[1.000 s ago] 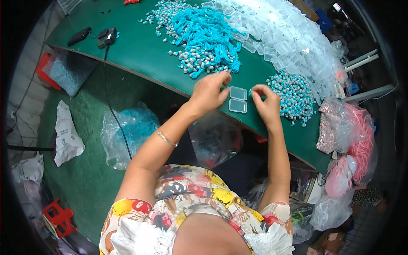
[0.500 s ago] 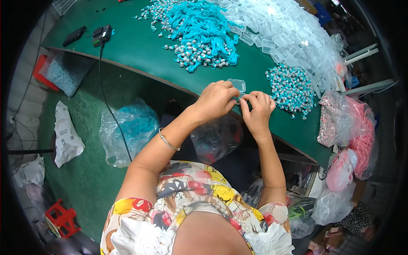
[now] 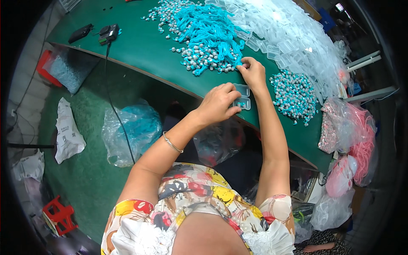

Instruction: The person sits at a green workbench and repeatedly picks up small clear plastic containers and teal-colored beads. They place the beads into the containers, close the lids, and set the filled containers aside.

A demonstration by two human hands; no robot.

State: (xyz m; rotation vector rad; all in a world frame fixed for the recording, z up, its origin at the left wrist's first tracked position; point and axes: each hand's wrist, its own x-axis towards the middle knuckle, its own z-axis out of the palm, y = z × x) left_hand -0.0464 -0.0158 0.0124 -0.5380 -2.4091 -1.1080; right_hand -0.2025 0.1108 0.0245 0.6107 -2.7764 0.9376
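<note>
My left hand (image 3: 216,103) grips a small clear plastic box (image 3: 245,104) by its left side, at the table's near edge. The box's lid (image 3: 242,89) is swung back, and a few small teal and grey pieces lie inside. Farther off, my right hand (image 3: 253,73) reaches to the right edge of a heap of teal cords (image 3: 208,25) with small grey-and-teal plugs (image 3: 199,57) at their ends. Its thumb and forefinger pinch at a teal cord there; the fingertips partly hide it. Right of my right forearm lies a pile of short grey-and-teal plugs (image 3: 293,95).
Many clear boxes (image 3: 289,34) are heaped at the back right of the green table (image 3: 136,51). A cabled black device (image 3: 109,34) stands at the left. Bags of pink cords (image 3: 361,140) hang by the right edge; a bag of teal material (image 3: 131,131) sits below.
My right hand has left the box and moved away from me to the cord heap. My left hand stays on the box, which now shows open with pieces inside.
</note>
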